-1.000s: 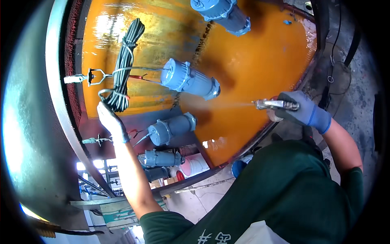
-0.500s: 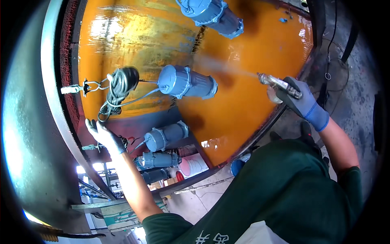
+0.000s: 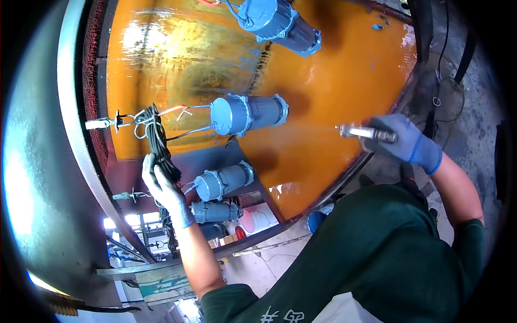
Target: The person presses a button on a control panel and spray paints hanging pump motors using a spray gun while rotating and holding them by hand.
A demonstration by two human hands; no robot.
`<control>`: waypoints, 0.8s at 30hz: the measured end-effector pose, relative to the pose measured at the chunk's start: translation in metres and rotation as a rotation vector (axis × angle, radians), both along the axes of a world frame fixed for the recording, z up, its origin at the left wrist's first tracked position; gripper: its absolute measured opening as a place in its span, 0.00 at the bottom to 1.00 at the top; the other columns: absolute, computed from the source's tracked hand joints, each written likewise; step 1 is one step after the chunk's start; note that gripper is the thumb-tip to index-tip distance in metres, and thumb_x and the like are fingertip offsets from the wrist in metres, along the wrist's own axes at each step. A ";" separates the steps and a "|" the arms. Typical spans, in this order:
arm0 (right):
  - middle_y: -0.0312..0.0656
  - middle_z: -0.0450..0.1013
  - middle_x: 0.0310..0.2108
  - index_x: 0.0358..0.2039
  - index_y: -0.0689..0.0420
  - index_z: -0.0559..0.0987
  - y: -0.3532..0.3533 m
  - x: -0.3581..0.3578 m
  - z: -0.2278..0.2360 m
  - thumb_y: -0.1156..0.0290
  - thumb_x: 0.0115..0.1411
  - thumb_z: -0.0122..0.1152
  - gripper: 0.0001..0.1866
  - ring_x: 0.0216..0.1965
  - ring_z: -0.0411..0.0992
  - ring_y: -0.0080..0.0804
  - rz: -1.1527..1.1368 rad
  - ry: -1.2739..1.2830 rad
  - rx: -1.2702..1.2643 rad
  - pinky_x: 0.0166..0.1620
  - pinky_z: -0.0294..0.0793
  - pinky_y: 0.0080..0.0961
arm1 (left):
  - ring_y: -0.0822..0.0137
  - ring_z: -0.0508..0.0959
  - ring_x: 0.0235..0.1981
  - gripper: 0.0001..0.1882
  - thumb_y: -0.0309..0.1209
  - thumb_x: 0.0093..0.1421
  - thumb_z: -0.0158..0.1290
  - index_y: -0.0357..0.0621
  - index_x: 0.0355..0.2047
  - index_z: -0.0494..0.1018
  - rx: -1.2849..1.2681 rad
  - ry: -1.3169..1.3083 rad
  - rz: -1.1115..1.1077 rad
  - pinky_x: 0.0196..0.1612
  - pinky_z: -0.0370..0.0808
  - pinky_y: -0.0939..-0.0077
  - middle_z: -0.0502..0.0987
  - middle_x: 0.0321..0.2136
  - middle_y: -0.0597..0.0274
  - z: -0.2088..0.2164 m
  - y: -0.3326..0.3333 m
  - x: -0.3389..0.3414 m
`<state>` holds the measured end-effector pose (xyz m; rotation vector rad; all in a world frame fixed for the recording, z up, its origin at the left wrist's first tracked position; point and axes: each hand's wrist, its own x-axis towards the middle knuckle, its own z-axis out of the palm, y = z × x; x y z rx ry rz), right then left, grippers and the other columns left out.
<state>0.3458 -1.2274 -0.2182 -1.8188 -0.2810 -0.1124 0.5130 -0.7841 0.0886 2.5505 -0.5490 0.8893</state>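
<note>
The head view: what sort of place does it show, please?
Probably a paint-spraying area in a workshop: a metal spray gun points toward blue cylindrical units, which are lined up before a glossy orange panel with dark streaks.

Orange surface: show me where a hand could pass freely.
Likely the orange surface right of the uppermost blue motor and above the spray gun. Crowded: leftward, where the left hand is at the cable bundle, and below, where the lower motors are close together.
</note>
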 end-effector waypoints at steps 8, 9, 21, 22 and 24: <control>0.51 0.79 0.29 0.43 0.60 0.81 -0.003 0.004 0.030 0.70 0.60 0.73 0.14 0.31 0.81 0.47 0.093 -0.075 0.040 0.36 0.78 0.37 | 0.57 0.75 0.64 0.22 0.33 0.79 0.45 0.31 0.66 0.70 -0.202 0.036 0.132 0.68 0.70 0.62 0.74 0.65 0.46 -0.007 0.076 0.030; 0.51 0.79 0.29 0.43 0.59 0.81 0.002 0.006 0.032 0.69 0.60 0.73 0.14 0.31 0.81 0.48 -0.003 -0.099 0.073 0.36 0.78 0.37 | 0.56 0.74 0.66 0.23 0.33 0.79 0.45 0.31 0.66 0.70 -0.192 0.034 0.099 0.69 0.69 0.62 0.72 0.67 0.45 -0.009 0.082 0.036; 0.53 0.78 0.30 0.41 0.58 0.80 0.023 0.018 0.038 0.67 0.62 0.71 0.12 0.33 0.80 0.54 -0.166 0.041 0.090 0.38 0.77 0.43 | 0.50 0.64 0.73 0.32 0.31 0.74 0.51 0.30 0.74 0.59 -0.192 0.085 0.172 0.75 0.58 0.58 0.62 0.73 0.40 -0.086 0.143 0.024; 0.53 0.78 0.30 0.41 0.58 0.80 0.022 0.021 0.036 0.66 0.62 0.71 0.13 0.33 0.79 0.55 -0.242 0.090 0.118 0.38 0.77 0.45 | 0.49 0.62 0.74 0.32 0.30 0.74 0.51 0.31 0.74 0.58 -0.084 0.072 0.212 0.76 0.56 0.58 0.62 0.74 0.40 -0.106 0.125 0.006; 0.53 0.78 0.30 0.41 0.58 0.80 0.019 0.019 0.030 0.64 0.61 0.72 0.13 0.34 0.79 0.55 -0.133 0.046 0.018 0.38 0.77 0.46 | 0.48 0.64 0.73 0.31 0.29 0.73 0.51 0.32 0.74 0.60 -0.292 0.128 0.214 0.76 0.57 0.58 0.63 0.73 0.40 -0.161 0.141 -0.026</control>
